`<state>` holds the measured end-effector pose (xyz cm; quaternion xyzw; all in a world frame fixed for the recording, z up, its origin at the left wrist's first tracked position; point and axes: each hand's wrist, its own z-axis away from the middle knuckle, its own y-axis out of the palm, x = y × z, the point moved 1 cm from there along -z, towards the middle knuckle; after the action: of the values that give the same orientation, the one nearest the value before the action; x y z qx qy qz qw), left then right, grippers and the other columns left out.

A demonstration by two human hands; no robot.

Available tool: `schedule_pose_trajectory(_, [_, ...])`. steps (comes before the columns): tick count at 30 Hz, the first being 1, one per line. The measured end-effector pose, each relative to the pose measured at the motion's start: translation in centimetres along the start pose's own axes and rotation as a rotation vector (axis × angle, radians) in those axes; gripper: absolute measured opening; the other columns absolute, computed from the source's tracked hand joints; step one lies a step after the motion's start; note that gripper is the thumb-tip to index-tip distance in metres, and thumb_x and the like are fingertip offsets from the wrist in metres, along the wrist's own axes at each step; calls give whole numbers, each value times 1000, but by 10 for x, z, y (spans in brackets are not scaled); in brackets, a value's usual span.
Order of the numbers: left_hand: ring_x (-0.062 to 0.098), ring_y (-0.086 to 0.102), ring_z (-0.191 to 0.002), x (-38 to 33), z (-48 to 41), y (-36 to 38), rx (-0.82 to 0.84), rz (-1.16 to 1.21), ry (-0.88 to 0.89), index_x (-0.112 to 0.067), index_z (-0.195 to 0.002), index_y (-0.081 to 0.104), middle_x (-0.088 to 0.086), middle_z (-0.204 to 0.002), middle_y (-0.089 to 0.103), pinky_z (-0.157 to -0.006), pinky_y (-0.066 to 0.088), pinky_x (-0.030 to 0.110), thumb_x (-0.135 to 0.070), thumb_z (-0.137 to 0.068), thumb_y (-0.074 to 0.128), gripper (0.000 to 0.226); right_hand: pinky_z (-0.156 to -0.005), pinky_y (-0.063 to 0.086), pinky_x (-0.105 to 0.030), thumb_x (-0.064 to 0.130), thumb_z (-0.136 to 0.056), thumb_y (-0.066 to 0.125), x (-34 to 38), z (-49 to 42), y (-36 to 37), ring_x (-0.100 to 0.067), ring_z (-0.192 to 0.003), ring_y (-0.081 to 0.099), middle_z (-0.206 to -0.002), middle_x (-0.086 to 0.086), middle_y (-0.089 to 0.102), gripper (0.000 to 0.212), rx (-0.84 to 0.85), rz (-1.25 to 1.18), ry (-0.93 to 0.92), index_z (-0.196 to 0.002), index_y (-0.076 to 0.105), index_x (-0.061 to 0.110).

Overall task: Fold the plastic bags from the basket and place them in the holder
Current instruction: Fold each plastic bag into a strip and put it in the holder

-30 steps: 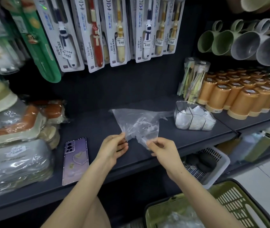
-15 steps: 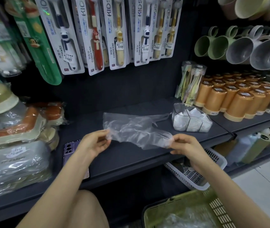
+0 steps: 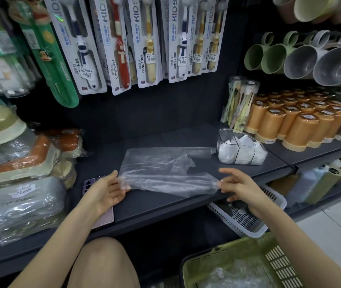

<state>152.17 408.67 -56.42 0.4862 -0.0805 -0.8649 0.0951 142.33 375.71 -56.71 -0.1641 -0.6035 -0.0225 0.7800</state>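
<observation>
Shows a clear plastic bag point(image 3: 165, 169) stretched lengthwise over a dark shelf point(image 3: 165, 206), at centre. Pinched at its 9 o'clock end by the left hand point(image 3: 107, 192), palm up, thumb over curled fingers, and at its 3 o'clock end by the right hand point(image 3: 238, 186), fingertips closed on the plastic. At 2 o'clock from the bag, near it on the shelf: a clear holder point(image 3: 224, 138) with white folded bags inside. At 5 o'clock, low in the foreground: a green basket point(image 3: 223, 251) with more crumpled plastic. Under the left wrist, a purple phone point(image 3: 88, 182).
</observation>
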Motion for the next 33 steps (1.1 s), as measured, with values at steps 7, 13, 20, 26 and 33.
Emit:
schedule_pose_trajectory(7, [13,64,-55,3,4,-5,-58,-47,90,-1,-91,62,10,-81,62,-42,48,14,2,-91,57,6,-49,39,-14,12,-85,71,-2,4,7,3,-51,53,-60,7,64,10,-18,67,-79,-83,71,2])
schedule_pose_trajectory(13, [2,54,-39,-4,5,-1,7,-26,45,-2,-85,62,4,-74,56,-32,30,9,1,-87,63,4,-59,41,-22,24,-72,77,10,7,-5,-8,-63,54,-68,1,60,13,111,-444,-89,-72,66,16])
schedule_pose_trajectory(20, [2,52,-38,-3,8,-2,68,1,-21,-1,-85,60,1,-52,58,-31,29,7,-2,-92,58,7,-44,22,-17,25,-80,62,15,9,-9,-7,-50,30,-55,5,41,22,105,-388,-100,-95,61,9])
schedule_pose_trajectory(26, [12,68,-52,-1,12,-7,-31,-129,96,2,-89,62,5,-62,70,-38,42,10,5,-86,64,5,-58,26,-25,9,-83,69,7,9,-20,-1,-56,49,-64,5,51,24,46,-103,-86,-105,65,17])
schedule_pose_trajectory(33, [24,66,-69,6,27,-2,19,-156,3,-2,-89,64,16,-80,68,-48,55,22,-14,-93,61,13,-52,34,-27,29,-90,65,-7,7,-2,-14,-60,45,-70,1,57,16,-106,-53,56,-94,72,14])
